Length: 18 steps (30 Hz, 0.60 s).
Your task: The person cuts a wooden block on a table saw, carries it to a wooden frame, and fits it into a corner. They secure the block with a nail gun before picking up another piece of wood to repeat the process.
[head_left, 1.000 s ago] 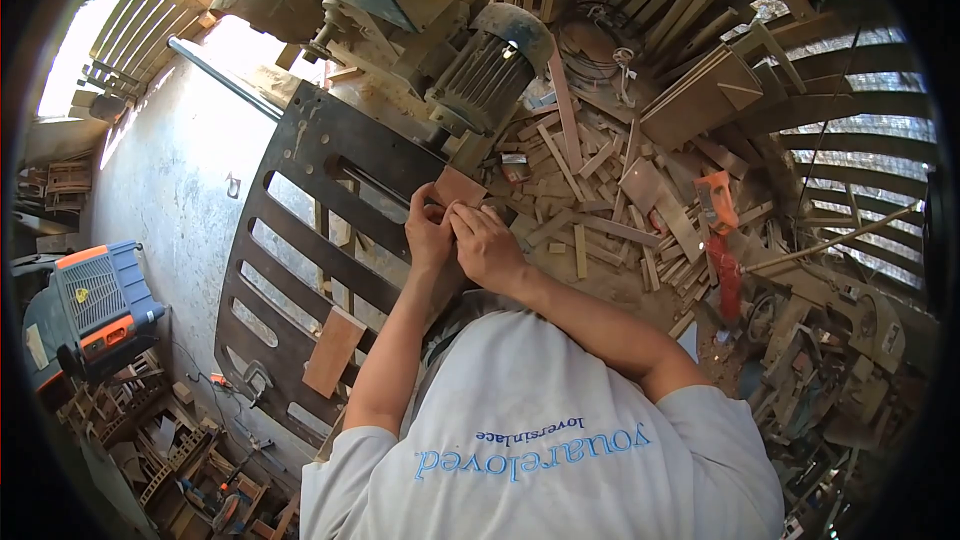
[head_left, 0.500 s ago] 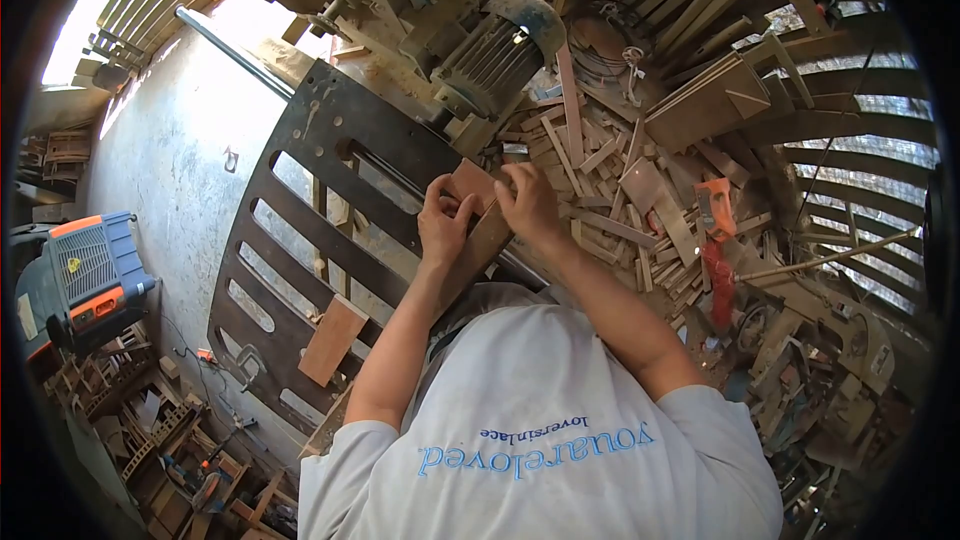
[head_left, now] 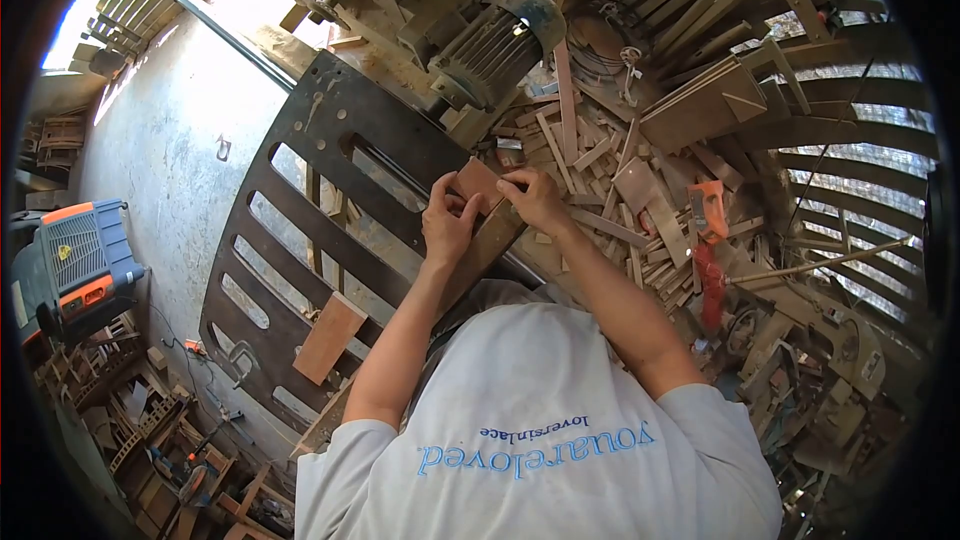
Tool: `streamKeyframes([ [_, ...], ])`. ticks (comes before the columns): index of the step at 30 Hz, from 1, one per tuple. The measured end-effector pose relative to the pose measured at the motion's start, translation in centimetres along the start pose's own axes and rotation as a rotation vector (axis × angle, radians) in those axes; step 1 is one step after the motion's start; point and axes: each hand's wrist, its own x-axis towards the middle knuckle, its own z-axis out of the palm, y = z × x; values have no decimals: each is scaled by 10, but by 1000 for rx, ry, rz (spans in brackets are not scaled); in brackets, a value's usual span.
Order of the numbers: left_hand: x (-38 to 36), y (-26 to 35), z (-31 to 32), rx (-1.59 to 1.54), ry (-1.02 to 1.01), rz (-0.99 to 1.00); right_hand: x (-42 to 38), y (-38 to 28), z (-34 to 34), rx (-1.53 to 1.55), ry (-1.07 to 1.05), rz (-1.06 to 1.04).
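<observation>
A small reddish-brown wood piece (head_left: 479,182) is held between my two hands, near the right end of a dark slotted metal table (head_left: 330,120). My left hand (head_left: 447,220) has its fingers and thumb closed on the piece's left side. The fingers of my right hand (head_left: 534,200) pinch its right edge. Below the hands runs a long wooden strip (head_left: 487,245) along the table's near edge. A second reddish board (head_left: 329,338) lies on the slotted table, to the left of my left forearm.
A finned motor (head_left: 495,52) stands just beyond the table. Wood offcuts (head_left: 600,155) pile up at the right, with an orange-handled tool (head_left: 708,212) among them. At the far left is a blue and orange machine (head_left: 85,255). A clamp (head_left: 238,362) grips the table's left edge.
My right hand has shifted slightly down and its fingers have come closer together on the piece's edge. The view has shifted a little.
</observation>
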Motion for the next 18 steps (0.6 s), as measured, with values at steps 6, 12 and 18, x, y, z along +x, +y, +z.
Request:
streamKeyframes([
  [6, 0, 1, -2, -4, -10, 15, 0, -15, -6, -9, -72, 102],
  [12, 10, 3, -8, -31, -64, -37, -30, -69, 9, -251, 101, -504],
  [18, 18, -1, -14, -28, -11, 39, -51, -58, 39, -524, 40, -535],
])
